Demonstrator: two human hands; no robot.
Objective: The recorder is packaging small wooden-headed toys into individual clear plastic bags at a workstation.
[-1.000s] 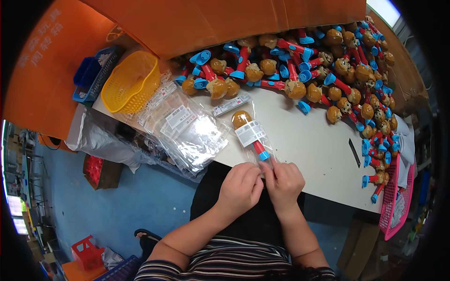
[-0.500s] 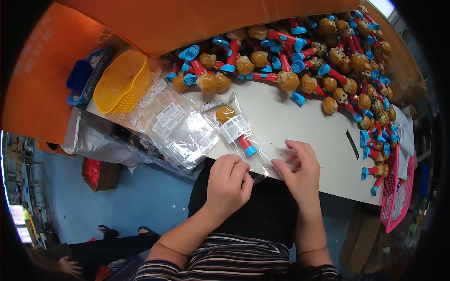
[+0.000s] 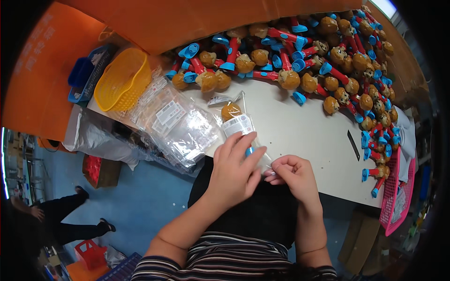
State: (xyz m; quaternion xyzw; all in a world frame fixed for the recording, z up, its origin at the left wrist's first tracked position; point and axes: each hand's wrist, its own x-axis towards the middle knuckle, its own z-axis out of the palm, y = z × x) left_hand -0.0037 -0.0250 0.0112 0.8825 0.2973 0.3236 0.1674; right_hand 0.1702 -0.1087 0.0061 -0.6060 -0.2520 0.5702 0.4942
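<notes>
A clear plastic bag (image 3: 240,99) lies on the white table, with a small toy figure (image 3: 230,112) inside. The toy has a round brown head, and a white label (image 3: 239,125) covers its middle. My left hand (image 3: 233,171) rests over the bag's lower half with its fingers spread, hiding most of the toy's body. At the bag's near end, by the table's front edge, my right hand (image 3: 297,178) pinches the plastic between thumb and fingers. Left of this bag lies a stack of flat clear bags (image 3: 180,124) with white labels.
Many similar toys (image 3: 288,79) in red and blue heap along the back and right of the table (image 3: 318,136). A yellow basket (image 3: 123,79) stands at far left, a pink basket (image 3: 397,196) at right. A dark flat strip (image 3: 353,145) lies near it. Another person's legs (image 3: 70,220) show lower left.
My left hand has opened from a closed grip and moved up over the bag. My right hand, spread before, has closed on the bag's near end. The other person has moved.
</notes>
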